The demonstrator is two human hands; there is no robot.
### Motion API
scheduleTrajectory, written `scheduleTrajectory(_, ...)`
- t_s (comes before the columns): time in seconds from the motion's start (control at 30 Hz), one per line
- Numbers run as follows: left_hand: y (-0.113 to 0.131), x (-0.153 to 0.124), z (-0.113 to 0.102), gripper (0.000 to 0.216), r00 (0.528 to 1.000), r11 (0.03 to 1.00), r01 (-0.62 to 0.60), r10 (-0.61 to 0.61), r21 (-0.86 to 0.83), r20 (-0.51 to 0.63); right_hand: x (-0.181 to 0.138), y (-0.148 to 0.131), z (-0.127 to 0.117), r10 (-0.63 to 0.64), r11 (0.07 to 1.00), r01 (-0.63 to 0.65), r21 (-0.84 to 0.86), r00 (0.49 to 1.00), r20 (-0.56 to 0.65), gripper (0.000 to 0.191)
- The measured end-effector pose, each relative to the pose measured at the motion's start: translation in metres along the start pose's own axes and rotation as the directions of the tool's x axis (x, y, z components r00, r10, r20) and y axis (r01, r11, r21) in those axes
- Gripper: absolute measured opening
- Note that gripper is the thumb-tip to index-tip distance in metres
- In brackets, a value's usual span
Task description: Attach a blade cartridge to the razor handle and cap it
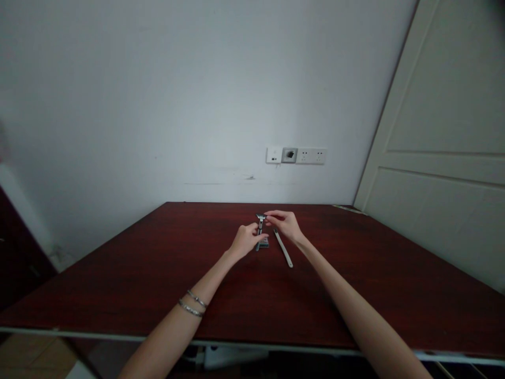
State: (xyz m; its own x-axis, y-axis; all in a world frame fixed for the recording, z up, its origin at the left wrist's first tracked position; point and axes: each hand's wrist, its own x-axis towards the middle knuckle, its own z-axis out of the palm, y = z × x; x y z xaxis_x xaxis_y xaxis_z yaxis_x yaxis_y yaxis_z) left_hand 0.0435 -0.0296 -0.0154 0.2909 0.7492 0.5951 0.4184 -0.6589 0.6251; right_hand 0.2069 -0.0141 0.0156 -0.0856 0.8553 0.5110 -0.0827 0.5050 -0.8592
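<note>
My left hand [245, 241] is closed around the handle of a razor [261, 223], which stands roughly upright with its wide T-shaped head at the top. At the right end of that head, my right hand [284, 223] has its thumb and fingers pinched together; whether it grips the head itself or a small part on it is too small to make out. A small greyish flat packet [264, 243] lies just below the razor, partly hidden by my left thumb. Right of it rests a slim white toothbrush-like stick [284, 250] with a hole in its near end.
The dark red wooden table [158, 284] reaches back to a pale wall. Sockets and switch plates [296, 155] sit on the wall above its back edge. A cream panelled door [445, 131] borders the right side. Something white [232, 356] shows under the front edge.
</note>
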Motion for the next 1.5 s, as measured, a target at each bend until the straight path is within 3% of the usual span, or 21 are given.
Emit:
scheduleTrajectory(0.33, 0.002, 0.001, 0.0, 0.026, 1.0, 1.0, 0.008, -0.008, 0.005, -0.002, 0.0, -0.001, 0.003, -0.026, 0.999, 0.027, -0.025, 0.999, 0.023, 0.022)
scheduleTrajectory(0.77, 0.006, 0.0, 0.004, 0.028, 0.99, 0.993, -0.029, 0.045, 0.117, -0.137, -0.002, -0.013, 0.006, -0.124, 0.979, 0.134, -0.151, 0.989, 0.079, 0.017)
scheduleTrajectory(1.5, 0.01, 0.001, 0.003, 0.025, 0.988, 0.978, 0.015, 0.018, 0.208, -0.152, -0.003, -0.014, 0.004, -0.218, 0.923, 0.255, -0.288, 0.964, 0.155, 0.018)
